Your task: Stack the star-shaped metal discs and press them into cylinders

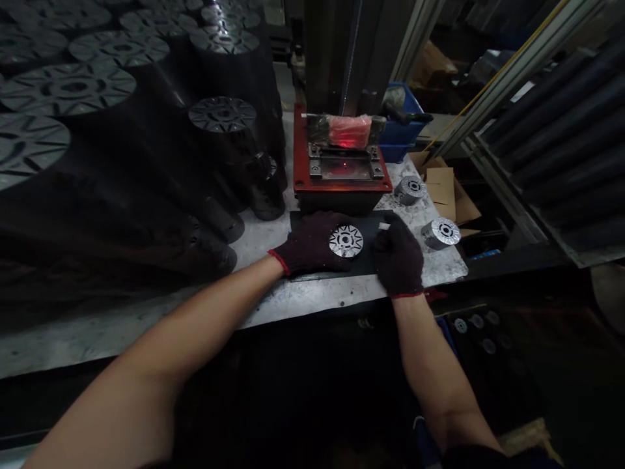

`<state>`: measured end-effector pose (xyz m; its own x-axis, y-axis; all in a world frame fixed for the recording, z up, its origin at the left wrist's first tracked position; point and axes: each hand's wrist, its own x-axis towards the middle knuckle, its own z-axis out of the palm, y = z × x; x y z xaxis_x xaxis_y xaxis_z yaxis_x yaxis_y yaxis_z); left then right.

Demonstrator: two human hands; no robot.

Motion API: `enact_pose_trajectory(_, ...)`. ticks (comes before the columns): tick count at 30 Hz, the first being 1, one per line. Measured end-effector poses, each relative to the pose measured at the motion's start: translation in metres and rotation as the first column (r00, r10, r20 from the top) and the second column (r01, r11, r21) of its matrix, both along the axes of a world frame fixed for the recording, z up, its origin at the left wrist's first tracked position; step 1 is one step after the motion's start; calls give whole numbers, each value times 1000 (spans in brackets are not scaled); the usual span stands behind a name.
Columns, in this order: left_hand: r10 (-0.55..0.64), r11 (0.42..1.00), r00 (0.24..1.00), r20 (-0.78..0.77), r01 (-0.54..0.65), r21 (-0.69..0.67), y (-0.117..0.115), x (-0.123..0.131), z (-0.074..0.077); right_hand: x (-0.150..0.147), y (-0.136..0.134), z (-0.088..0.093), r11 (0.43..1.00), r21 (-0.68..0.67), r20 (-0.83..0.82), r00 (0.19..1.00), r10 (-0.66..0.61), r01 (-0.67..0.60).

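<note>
Left grip (307, 244), a dark knitted glove with a red cuff, is lying against the near side of a stamped metal disc (346, 241), though the view cannot settle whether its fingers are clasping the disc or only touching it. Right grip (399, 257) is closed narrowly, its fingertips (385, 234) apparently pinching a small pale tab (384, 226) just beside the disc. The disc is sitting flat on a black mat (305, 225), between the two hands, and its bright face is showing a star-like pattern of slots.

As things stand, this one disc is out on the mat, while two short stacks of discs (410, 190) (441, 233) are standing on the worktop (312, 298) beyond the right grip. Many tall, dark stacks of discs (66, 89) are crowding the left side, and they appear much taller than the two short ones. Ahead of the mat, a press with a red base (342, 185) is holding a red block (349, 130) above its die. Its die area is showing no disc. A blue crate (400, 124) and flattened cardboard (442, 192) are lying beyond it on the right.
</note>
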<state>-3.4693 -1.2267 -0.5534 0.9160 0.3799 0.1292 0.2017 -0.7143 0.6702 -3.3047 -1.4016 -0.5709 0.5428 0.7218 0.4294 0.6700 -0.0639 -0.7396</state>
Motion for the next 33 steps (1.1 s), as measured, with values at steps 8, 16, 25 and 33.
enact_pose_trajectory(8,-7,998,1000,-13,8,60,-4,1,6,-12,13,16,990,-139,105,994,18,-3)
enact_pose_trajectory(16,-16,997,1000,-7,16,74,-3,3,5,-13,6,23,951,-303,373,912,173,-56)
enact_pose_trajectory(25,-53,998,998,21,52,23,3,-1,-2,33,85,103,959,-247,695,664,276,-141)
enact_pose_trajectory(33,18,994,999,-45,-13,110,-1,-1,-1,33,75,61,993,110,308,951,4,-40)
